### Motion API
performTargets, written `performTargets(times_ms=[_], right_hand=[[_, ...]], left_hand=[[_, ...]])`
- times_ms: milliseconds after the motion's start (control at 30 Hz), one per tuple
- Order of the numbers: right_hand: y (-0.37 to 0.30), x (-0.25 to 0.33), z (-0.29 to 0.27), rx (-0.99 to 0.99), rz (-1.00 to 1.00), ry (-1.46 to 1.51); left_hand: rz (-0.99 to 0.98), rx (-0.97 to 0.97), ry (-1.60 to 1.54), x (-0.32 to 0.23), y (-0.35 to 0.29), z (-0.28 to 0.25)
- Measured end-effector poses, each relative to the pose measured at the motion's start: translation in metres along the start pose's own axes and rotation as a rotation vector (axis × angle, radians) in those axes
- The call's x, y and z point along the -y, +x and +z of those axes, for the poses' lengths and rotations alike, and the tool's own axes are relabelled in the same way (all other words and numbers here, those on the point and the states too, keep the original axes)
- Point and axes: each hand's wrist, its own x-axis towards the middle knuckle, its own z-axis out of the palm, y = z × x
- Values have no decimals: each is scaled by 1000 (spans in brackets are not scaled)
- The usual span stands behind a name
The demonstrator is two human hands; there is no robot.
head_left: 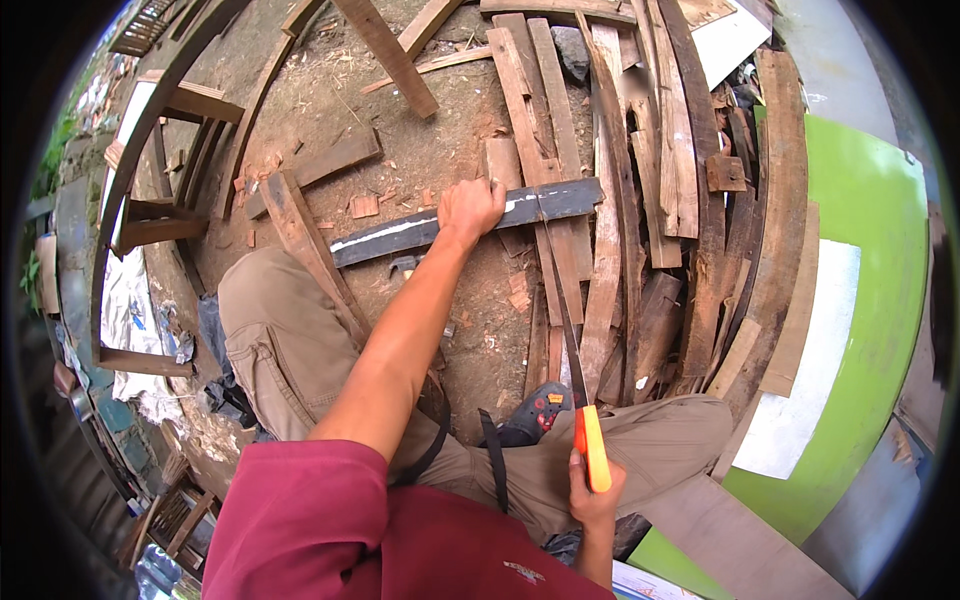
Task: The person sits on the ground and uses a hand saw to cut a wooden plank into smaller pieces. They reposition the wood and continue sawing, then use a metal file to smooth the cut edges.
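Note:
My left hand [471, 209] is closed over a dark grey board [385, 238] with a white streak along it, pressing it from above. The board lies across a brown timber [303, 236] on the left and loose planks on the right. My right hand [596, 488], low by my right thigh, grips a handsaw [593, 448] by its orange and yellow handle. Its long narrow blade points away from me, and the far end meets the board near its right end. How deep the teeth sit cannot be made out. Beside my left forearm a hammer head [406, 263] shows partly.
Old planks [668, 130] lie piled along the right, beside a green panel [870, 200] and a white sheet [806, 365]. A wooden frame [145, 362] stands at the left. Wood chips [364, 206] litter the dirt ground. My shod foot [535, 412] is near the blade.

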Motion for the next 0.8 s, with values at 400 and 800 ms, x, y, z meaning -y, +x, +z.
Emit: performTargets(times_ms=[400,800], right_hand=[[-15,-17,-7,-37,-32,-11],[-10,-16,29,17,-43,14]], left_hand=[[74,12,-59,-36,-7,-29],[-69,-77,46,37,-17,-39]])
